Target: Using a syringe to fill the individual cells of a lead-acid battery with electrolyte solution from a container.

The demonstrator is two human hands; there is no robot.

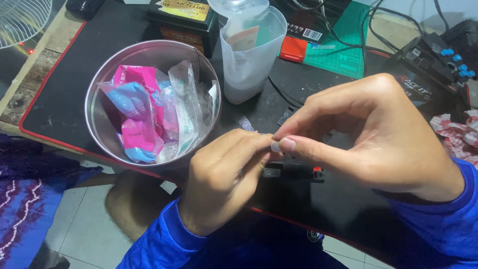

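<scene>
Left hand [224,182], right hand [368,134] both pinch tiny white piece [275,146], mostly hidden.

A small whitish piece [275,146] is pinched between the fingertips of both hands, over the near edge of a black mat [64,104]; it is too small and too covered to tell its kind. The left hand [224,177] curls in from below with its fingers closed on the piece. The right hand [371,134] comes in from the right, thumb and forefinger pressed together on it, thumbnail facing up.
</scene>
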